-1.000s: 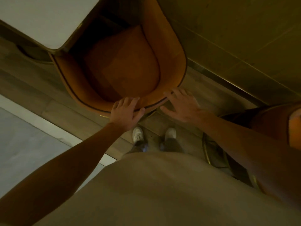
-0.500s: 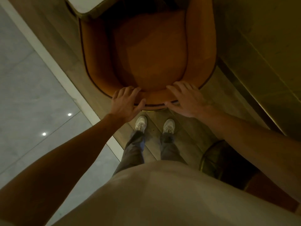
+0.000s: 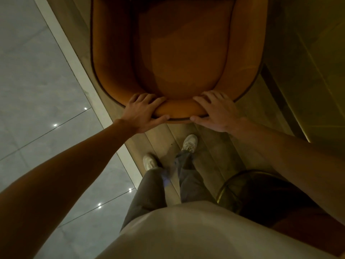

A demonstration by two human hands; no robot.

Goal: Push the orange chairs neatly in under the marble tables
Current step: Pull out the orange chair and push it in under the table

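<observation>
An orange chair (image 3: pixel 179 53) with a curved padded back fills the upper middle of the view, its seat facing away from me. My left hand (image 3: pixel 144 112) grips the top of the backrest on the left, fingers over the rim and thumb behind. My right hand (image 3: pixel 217 111) grips the same rim on the right in the same way. The marble table is out of view past the top edge.
A second chair (image 3: pixel 261 199) with a brass ring base stands at my lower right. A panelled wall (image 3: pixel 308 62) runs along the right. Glossy grey tiles (image 3: pixel 37 90) lie left of a pale border strip. My feet (image 3: pixel 168 152) stand on wood flooring behind the chair.
The chair has turned to face straight away from me and the table corner has left the view. Both hands went from resting on the backrest to gripping it. My feet have stepped apart.
</observation>
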